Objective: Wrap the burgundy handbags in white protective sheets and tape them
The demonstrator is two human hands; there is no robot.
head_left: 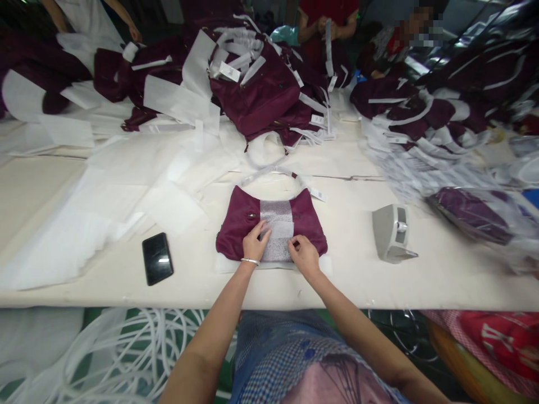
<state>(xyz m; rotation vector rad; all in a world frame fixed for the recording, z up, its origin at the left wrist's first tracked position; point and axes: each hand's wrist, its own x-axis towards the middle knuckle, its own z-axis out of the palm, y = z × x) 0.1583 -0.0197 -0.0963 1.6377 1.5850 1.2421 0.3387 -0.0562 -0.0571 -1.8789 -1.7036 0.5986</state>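
Note:
A maroon handbag point(309, 224) lies flat on the table in front of me, with a whitish, speckled foam strip point(275, 210) wrapped around its middle. My left hand point(254, 242) rests on the bag's left half, fingers stretched out and their tips on the strip. At the strip's right edge my right hand point(305, 255) is closed in a pinch, its fingertips on the wrapping. The bag's wrapped handle point(272, 170) arches behind it, with a white tag point(317, 194) at its right end. Under the bag's front edge shows a white sheet point(227, 265).
A black phone point(157, 259) lies to the left, near stacked white sheets point(84, 224). On the right stands a grey tape dispenser point(388, 233), with a plastic-wrapped maroon bag point(475, 213) beyond. More maroon bags point(261, 95) are heaped at the back, where other people work.

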